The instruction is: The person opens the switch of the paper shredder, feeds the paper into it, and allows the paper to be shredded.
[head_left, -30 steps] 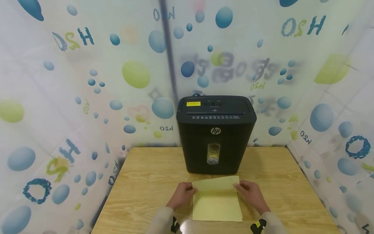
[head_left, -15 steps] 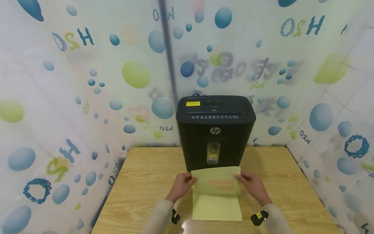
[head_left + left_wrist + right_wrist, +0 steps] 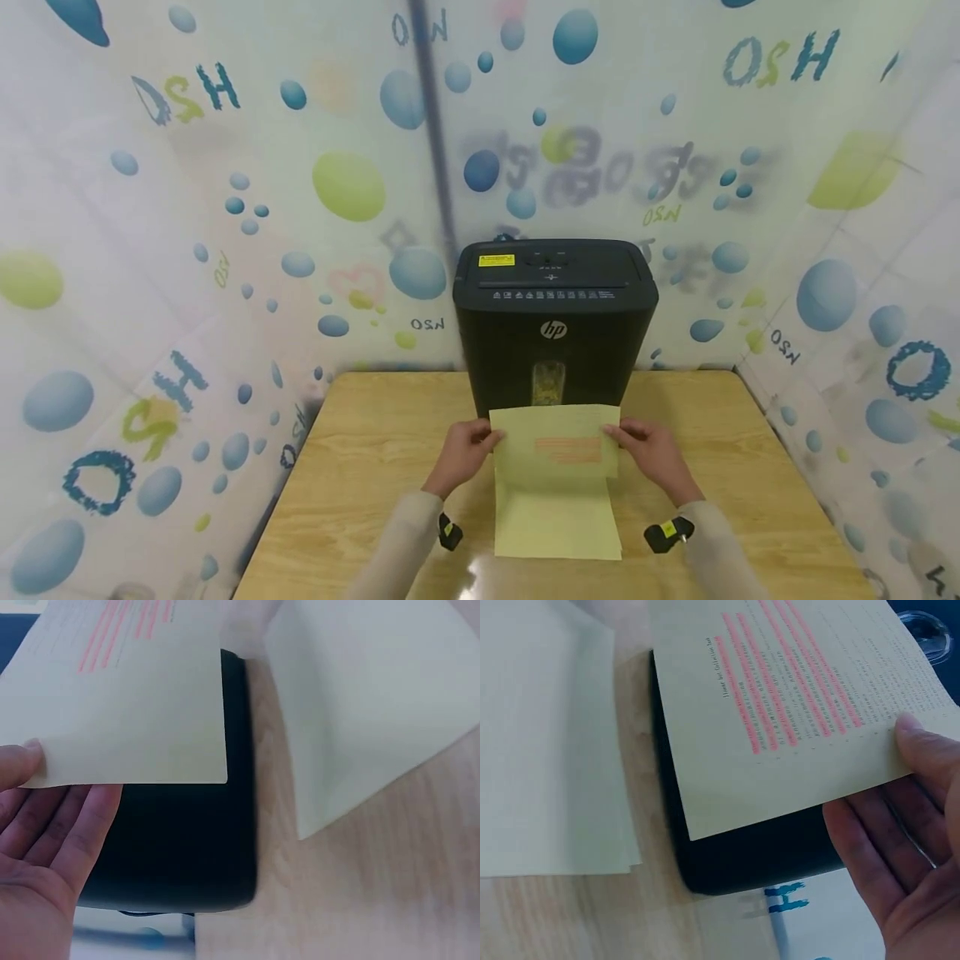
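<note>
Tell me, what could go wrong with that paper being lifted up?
The pale yellow printed sheet is pinched only at its side edges by the left hand and right hand, so it might sag or slip. It could also brush the black HP shredder or nudge the yellow paper stack beneath.

Wooden table set in a corner. Enclosed on three sides by white curtain printed with blue and green bubbles and lettering. Even, soft lighting.
</note>
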The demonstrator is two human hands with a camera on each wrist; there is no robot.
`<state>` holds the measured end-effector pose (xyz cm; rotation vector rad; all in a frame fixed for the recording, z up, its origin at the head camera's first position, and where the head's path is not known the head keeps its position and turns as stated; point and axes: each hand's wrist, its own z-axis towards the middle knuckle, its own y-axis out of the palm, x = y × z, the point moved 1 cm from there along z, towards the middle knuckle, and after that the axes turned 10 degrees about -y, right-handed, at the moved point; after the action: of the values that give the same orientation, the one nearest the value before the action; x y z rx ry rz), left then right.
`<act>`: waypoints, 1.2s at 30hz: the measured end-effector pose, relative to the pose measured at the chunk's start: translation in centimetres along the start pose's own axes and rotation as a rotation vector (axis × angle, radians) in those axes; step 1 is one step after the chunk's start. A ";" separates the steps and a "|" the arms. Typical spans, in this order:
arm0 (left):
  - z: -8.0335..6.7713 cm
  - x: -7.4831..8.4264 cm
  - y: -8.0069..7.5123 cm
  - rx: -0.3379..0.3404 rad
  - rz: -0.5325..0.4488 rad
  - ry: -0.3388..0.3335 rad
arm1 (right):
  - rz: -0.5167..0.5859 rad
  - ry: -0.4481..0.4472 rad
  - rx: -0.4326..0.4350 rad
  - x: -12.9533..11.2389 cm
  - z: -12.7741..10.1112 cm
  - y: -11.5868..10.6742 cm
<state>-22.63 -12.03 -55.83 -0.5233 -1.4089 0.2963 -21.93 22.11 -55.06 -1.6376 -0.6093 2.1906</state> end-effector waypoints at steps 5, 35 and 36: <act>0.6 1.0 -0.7 0.026 -0.024 -0.001 | 0.042 -0.017 -0.002 -1.2 0.7 -0.6; 4.1 7.9 -5.0 0.116 -0.038 0.143 | 0.002 -0.077 0.060 -7.3 4.1 -5.5; 4.2 8.2 -5.2 0.119 -0.039 0.152 | 0.000 -0.089 0.065 -7.4 4.2 -5.6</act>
<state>-26.09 -11.66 -45.82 -0.4117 -1.2446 0.3007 -23.81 22.54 -45.04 -1.5145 -0.5565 2.2692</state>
